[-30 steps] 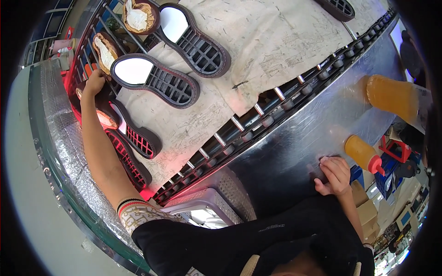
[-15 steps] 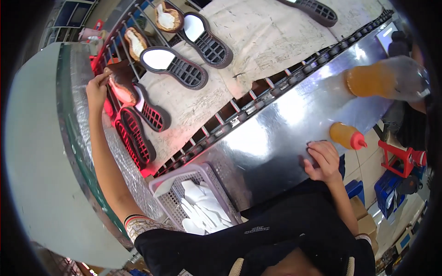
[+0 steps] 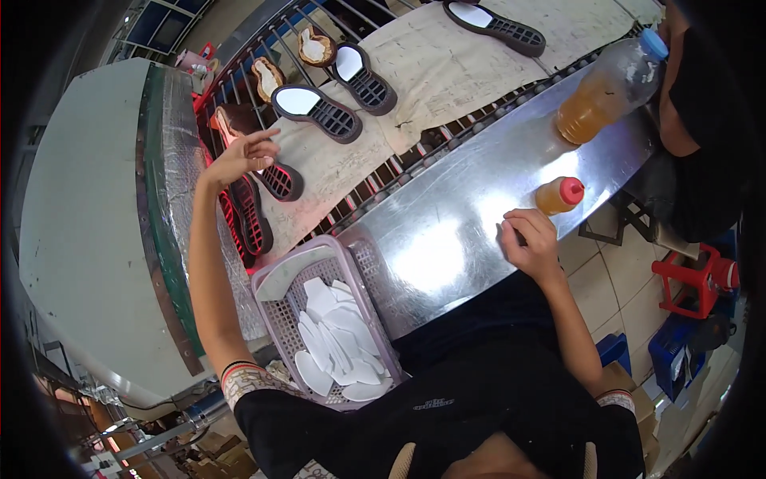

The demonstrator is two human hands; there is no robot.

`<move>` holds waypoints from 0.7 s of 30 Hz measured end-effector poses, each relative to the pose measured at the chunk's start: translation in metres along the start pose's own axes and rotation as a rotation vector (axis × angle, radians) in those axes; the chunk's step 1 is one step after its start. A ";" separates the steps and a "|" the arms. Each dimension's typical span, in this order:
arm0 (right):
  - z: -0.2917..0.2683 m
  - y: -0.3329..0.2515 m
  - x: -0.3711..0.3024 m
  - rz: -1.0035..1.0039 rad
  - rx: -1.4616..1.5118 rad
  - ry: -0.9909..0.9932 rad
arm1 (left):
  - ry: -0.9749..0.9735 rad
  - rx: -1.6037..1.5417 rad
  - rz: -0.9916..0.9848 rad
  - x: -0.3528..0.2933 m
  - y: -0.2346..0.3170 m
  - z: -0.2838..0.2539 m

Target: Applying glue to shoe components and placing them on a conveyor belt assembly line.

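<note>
My left hand point(image 3: 243, 156) reaches over the conveyor with its fingers stretched out and nothing in them. Below the fingers lies a dark shoe sole point(image 3: 284, 184) with a grid-patterned heel, partly hidden by the hand. Another sole point(image 3: 252, 219) lies by my left wrist, lit red. Just beyond the hand rests a brown shoe upper point(image 3: 227, 121) with a pale lined opening. My right hand point(image 3: 533, 243) is over the metal table edge, fingers loosely curled, a gap between thumb and fingers, nothing visible in it. Close to it stands a small squeeze bottle point(image 3: 560, 195) with a red cap.
Farther up the conveyor are two more uppers point(image 3: 268, 78) and several soles point(image 3: 319, 112) with white pads. A lilac basket point(image 3: 351, 267) of white cut pieces stands near me. A large plastic bottle point(image 3: 586, 108) of amber liquid is on the table, beside another person point(image 3: 686, 120).
My left hand has let go of the brown upper and moved right, over the sole. My right hand's fingers have curled more, close to the squeeze bottle. The whole view has shifted.
</note>
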State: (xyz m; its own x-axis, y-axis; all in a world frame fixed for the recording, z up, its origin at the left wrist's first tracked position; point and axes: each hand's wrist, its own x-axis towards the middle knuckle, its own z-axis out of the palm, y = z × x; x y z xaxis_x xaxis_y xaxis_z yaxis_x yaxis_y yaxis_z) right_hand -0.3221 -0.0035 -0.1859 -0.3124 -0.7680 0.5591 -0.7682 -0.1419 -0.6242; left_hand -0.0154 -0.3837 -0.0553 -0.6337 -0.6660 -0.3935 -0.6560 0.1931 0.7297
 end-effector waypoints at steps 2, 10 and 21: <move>0.001 -0.003 0.001 0.023 0.006 -0.001 | 0.082 0.004 0.033 0.010 -0.019 -0.016; 0.001 -0.002 0.015 0.076 -0.023 -0.093 | 0.592 1.304 -0.456 0.109 -0.077 -0.053; 0.004 -0.001 0.007 0.127 -0.048 -0.221 | 0.556 1.595 -0.532 0.172 -0.115 -0.052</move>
State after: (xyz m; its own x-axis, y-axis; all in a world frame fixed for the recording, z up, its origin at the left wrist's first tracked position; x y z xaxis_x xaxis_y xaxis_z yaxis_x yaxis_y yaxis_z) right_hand -0.3207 -0.0113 -0.1837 -0.2822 -0.8966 0.3414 -0.7577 -0.0100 -0.6525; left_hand -0.0279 -0.5583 -0.1775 -0.2602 -0.9621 0.0818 -0.6644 0.1169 -0.7382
